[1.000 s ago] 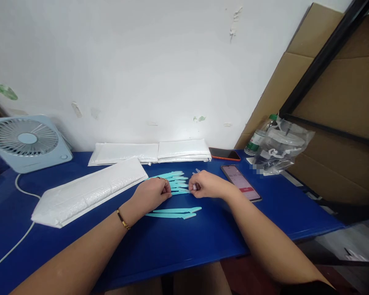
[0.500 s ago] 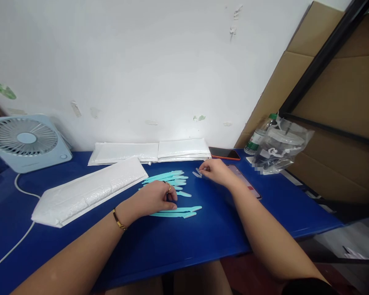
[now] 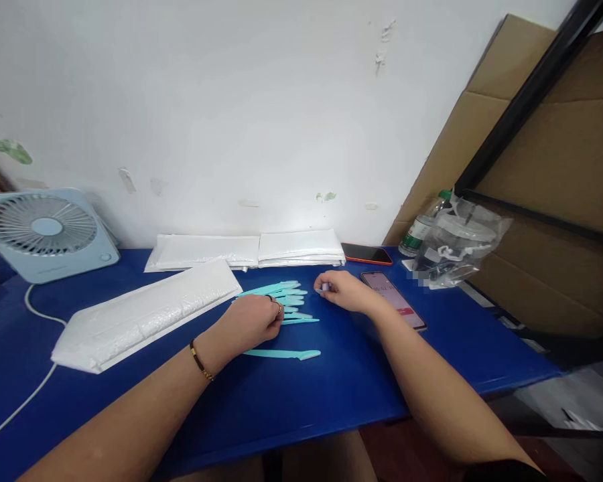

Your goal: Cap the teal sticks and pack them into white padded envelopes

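My left hand (image 3: 256,321) is closed, its fingers curled round a turquoise eyebrow razor (image 3: 306,320) whose blade end points right. Several more turquoise razors (image 3: 284,289) lie in a loose row just beyond and partly under that hand, blade ends to the right. Nearer the table's front, a single razor (image 3: 281,354) lies apart, its left end hidden by my left hand. To the right of the row, my right hand (image 3: 344,289) pinches small translucent strips (image 3: 323,288) that look like blade covers; my fingers hide part of them.
White bubble mailers (image 3: 301,246) lie along the wall, with another mailer (image 3: 151,314) slanting at left. A blue fan (image 3: 47,227) stands far left. Two phones (image 3: 394,301), a bottle (image 3: 417,231) and a bagged cup (image 3: 462,234) are at right on the blue table (image 3: 331,395).
My left hand has taken one of the two front razors and moved it away from me to the row. My right hand has gathered the translucent strips off the table and shifted slightly left.
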{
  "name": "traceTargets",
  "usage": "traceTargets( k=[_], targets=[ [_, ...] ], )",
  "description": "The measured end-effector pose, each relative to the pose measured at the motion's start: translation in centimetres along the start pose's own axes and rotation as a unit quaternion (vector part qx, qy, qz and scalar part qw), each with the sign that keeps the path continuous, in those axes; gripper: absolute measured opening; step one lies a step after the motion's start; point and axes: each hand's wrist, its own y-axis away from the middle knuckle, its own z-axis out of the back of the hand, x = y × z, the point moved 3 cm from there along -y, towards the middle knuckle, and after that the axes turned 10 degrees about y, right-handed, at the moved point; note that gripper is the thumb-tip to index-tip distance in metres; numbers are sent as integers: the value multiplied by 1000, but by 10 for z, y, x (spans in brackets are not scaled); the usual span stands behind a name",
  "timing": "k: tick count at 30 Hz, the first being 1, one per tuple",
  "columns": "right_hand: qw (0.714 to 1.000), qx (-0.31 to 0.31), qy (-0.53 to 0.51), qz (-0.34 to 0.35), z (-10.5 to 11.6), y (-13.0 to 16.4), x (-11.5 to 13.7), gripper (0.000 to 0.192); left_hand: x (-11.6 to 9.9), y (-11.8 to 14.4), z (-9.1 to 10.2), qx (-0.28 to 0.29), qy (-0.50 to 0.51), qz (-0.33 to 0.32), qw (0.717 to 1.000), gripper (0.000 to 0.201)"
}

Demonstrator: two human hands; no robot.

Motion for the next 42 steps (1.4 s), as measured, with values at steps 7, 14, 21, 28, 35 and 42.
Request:
traceTargets(
  k=[7,14,21,28,35,42],
  targets=[
    [944,-30,-327,-7,17,3,3,14,12,-3,4,-20,211,48,976,15],
    [897,-55,-436,-48,21,2,-1,26,26,-3,7,-50,308,84,946,19],
    [881,-56,-465,-61,11,-1,7,29,25,-4,9,-66,294,75,951,25],
    [868,-59,-490,-58,6,-5,10,29,27,-4,9,-71,283,75,954,25],
    [875,-50,-478,-49,0,-5,18,30,26,-4,11,-79,277,70,955,27],
    [948,-56,-307,-70,3,-6,10,30,28,-5,8,-93,215,79,969,28]
  ],
)
